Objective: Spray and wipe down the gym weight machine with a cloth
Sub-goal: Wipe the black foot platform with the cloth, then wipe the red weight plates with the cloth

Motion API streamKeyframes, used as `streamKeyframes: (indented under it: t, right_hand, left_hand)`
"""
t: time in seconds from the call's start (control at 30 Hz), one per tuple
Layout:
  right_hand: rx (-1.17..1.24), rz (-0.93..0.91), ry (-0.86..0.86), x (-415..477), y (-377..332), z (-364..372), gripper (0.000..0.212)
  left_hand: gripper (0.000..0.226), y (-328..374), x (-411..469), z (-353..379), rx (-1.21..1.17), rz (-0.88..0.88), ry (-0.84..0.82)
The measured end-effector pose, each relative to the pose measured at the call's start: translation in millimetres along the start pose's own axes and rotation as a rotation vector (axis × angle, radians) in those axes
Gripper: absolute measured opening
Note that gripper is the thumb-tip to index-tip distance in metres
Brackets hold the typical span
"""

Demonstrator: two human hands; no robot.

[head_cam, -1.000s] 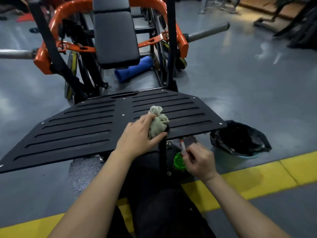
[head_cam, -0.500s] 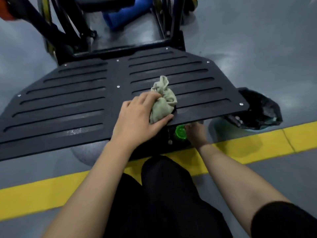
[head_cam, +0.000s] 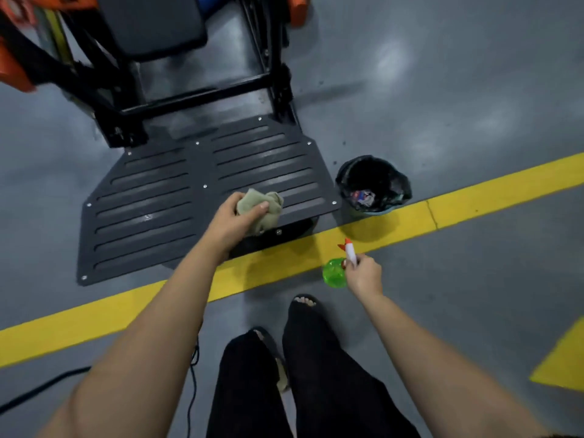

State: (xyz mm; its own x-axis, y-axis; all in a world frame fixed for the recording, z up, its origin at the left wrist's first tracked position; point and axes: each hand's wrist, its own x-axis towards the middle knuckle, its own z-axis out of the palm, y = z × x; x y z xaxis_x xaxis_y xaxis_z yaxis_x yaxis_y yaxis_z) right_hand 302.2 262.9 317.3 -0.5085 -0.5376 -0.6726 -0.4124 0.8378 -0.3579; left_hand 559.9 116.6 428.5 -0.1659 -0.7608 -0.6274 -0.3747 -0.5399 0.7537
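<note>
The weight machine's black slotted footplate [head_cam: 158, 203] lies low in front of me, with its black frame and dark seat pad [head_cam: 155, 23] behind. My left hand [head_cam: 234, 219] grips a bunched beige-green cloth [head_cam: 265, 205] over the plate's near right corner. My right hand [head_cam: 363, 275] holds a green spray bottle [head_cam: 334, 273] by its white and orange spray head, above the yellow floor line and clear of the plate.
A small bin lined with a black bag [head_cam: 373, 184] stands on the floor right of the plate. A yellow line [head_cam: 474, 200] crosses the grey floor. My legs and sandalled feet [head_cam: 305, 303] are below. A black cable [head_cam: 192, 384] runs at lower left.
The view has risen and pulled back from the plate. My right hand brought the spray bottle out from under the plate's edge to the right. My left hand still holds the cloth at the plate's corner.
</note>
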Motion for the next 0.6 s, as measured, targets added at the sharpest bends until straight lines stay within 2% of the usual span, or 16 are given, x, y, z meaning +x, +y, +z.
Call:
streamKeyframes:
  t: [0.13, 0.27, 0.33, 0.4, 0.47, 0.5, 0.6]
  right_hand:
    - [0.005, -0.089, -0.013, -72, -38, -124, 0.021]
    - [0.114, -0.229, 0.128, -111, -87, -256, 0.012]
    - [0.113, -0.358, 0.096, -122, -116, -318, 0.010]
    - [0.092, -0.439, 0.020, -129, -129, -379, 0.020]
    - [0.110, -0.508, 0.025, -123, -144, -432, 0.017]
    - [0.153, -0.549, 0.056, -117, -151, -461, 0.018]
    - [0.246, -0.682, 0.152, -111, -155, -538, 0.040]
  left_hand:
    - [0.037, 97, -55, 45, -0.046, -0.149, -0.096]
    - [0.030, 213, -83, 100, -0.123, -0.220, -0.103]
    - [0.030, 257, -85, 124, -0.198, -0.286, -0.110]
    - [0.039, 305, -91, 155, -0.149, -0.326, -0.212]
    - [0.050, 348, -103, 175, -0.169, -0.326, -0.278]
    - [0.054, 370, -105, 185, -0.270, -0.307, -0.311]
    - [0.061, 426, -112, 215, -0.576, -0.241, -0.357]
